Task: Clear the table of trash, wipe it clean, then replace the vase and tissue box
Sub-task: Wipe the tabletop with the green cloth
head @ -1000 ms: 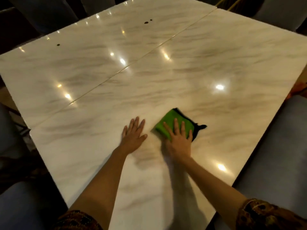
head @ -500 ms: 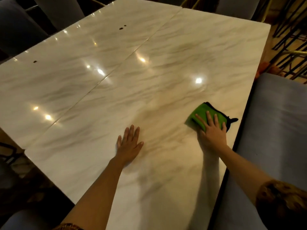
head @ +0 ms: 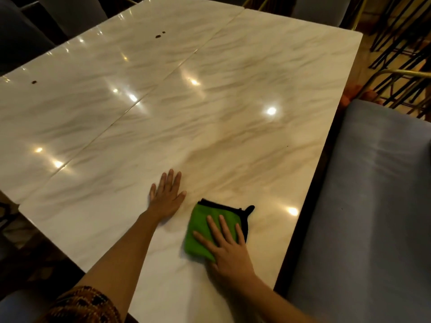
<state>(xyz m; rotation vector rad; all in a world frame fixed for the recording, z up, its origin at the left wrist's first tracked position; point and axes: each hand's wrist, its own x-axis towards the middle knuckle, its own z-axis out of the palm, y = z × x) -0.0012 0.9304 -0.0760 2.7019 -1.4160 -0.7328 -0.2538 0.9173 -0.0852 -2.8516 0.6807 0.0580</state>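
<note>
While left hand (head: 166, 194) rests flat, right hand (head: 227, 249) presses green cloth (head: 198, 226).

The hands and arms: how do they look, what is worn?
The left hand and right hand are bare, no rings or watch visible. The left sleeve is brown patterned fabric with dark spots; the right sleeve is out of view.

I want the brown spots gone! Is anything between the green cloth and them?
Only the left hand, flat on the table, lies between the cloth and the left spot. Bare table leads to the far pair of spots.
</note>
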